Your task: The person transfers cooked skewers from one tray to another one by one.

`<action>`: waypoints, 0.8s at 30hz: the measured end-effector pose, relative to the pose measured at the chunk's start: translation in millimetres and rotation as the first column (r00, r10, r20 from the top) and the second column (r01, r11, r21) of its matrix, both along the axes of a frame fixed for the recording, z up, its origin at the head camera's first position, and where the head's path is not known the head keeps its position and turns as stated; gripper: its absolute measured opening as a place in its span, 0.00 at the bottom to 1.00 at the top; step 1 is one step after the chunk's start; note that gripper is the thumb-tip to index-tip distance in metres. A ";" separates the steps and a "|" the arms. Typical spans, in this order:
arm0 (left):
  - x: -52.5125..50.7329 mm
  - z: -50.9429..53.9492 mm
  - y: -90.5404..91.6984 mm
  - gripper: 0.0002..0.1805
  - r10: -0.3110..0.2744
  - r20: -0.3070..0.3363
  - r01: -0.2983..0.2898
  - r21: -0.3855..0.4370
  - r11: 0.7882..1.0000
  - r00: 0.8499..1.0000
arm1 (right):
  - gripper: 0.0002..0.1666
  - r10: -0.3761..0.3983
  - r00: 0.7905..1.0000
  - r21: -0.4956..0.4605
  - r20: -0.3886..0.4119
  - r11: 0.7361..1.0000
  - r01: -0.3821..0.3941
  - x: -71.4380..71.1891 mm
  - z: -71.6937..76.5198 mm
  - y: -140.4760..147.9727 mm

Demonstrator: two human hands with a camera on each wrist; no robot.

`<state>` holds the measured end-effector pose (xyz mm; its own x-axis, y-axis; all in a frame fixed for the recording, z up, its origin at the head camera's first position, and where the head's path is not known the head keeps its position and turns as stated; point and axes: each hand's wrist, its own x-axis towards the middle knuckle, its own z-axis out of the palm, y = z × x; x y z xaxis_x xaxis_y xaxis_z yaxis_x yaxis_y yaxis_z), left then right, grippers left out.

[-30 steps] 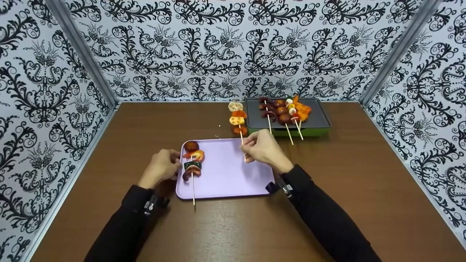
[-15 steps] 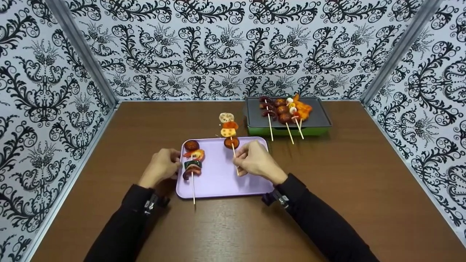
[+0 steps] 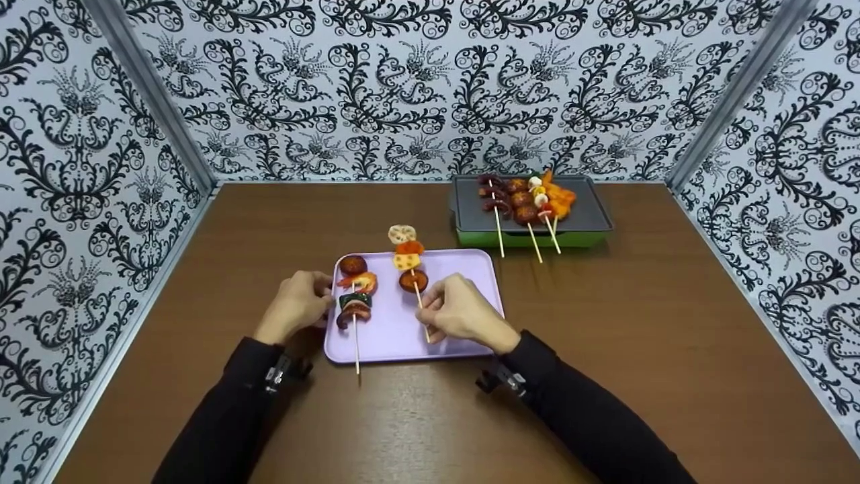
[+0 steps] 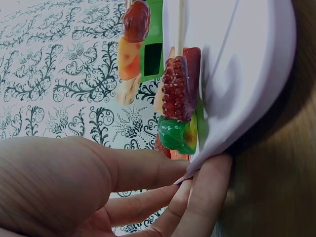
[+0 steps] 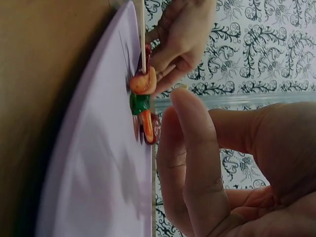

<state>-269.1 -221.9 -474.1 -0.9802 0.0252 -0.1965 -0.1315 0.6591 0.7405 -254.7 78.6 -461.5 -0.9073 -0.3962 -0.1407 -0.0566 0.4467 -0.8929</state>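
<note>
My right hand pinches the bare stick of a skewer threaded with a lotus root slice, orange and yellow pieces and a round brown piece. This skewer hangs over the middle of the lilac tray, its top end reaching past the far rim. My left hand grips the tray's left rim, thumb above and fingers beneath, as the left wrist view shows. Beside it on the tray lies another skewer with a round brown piece, a shrimp, a green piece and a tentacle-like piece. In the right wrist view, fingers hide the held stick.
At the back right stands a green grill with a dark grey top. Several skewers lie on it, sticks jutting over its front edge. Patterned walls enclose the brown tabletop at the back and sides.
My right hand has brought the lotus root skewer leftward and toward me, from beside the grill to over the tray. My left hand has stayed at the tray's rim.
</note>
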 end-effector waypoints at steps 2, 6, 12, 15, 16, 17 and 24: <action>0.1 0.8 0.2 0.24 0.002 -0.004 -0.002 0.003 1.000 1.000 | 0.05 0.012 1.000 0.012 0.002 1.000 -0.012 2.0 -1.5 -1.8; 0.0 0.2 0.7 0.24 0.004 -0.007 -0.004 0.004 1.000 1.000 | 0.04 0.030 1.000 0.040 0.001 0.999 -0.030 5.6 -5.3 -5.9; -0.4 -0.7 0.8 0.24 0.007 0.007 -0.007 0.015 1.000 1.000 | 0.04 0.040 0.999 0.041 0.017 0.998 -0.041 11.2 -8.1 -11.7; -0.7 -0.8 0.2 0.24 0.005 0.015 -0.005 0.014 1.000 1.000 | 0.04 0.047 0.998 0.030 0.038 0.998 -0.048 14.8 -8.7 -14.7; -0.8 -0.7 0.1 0.24 0.004 0.015 -0.005 0.013 1.000 1.000 | 0.04 0.048 0.998 0.024 0.046 0.999 -0.049 16.2 -8.7 -15.7; -0.9 -0.8 0.0 0.24 0.007 0.016 -0.007 0.012 1.000 1.000 | 0.04 0.048 0.997 0.016 0.055 0.999 -0.049 17.5 -8.8 -16.7; -1.0 -0.1 0.2 0.22 0.002 -0.008 -0.002 -0.011 1.000 1.000 | 0.03 0.066 0.994 -0.016 0.083 0.998 -0.065 25.8 -10.2 -24.1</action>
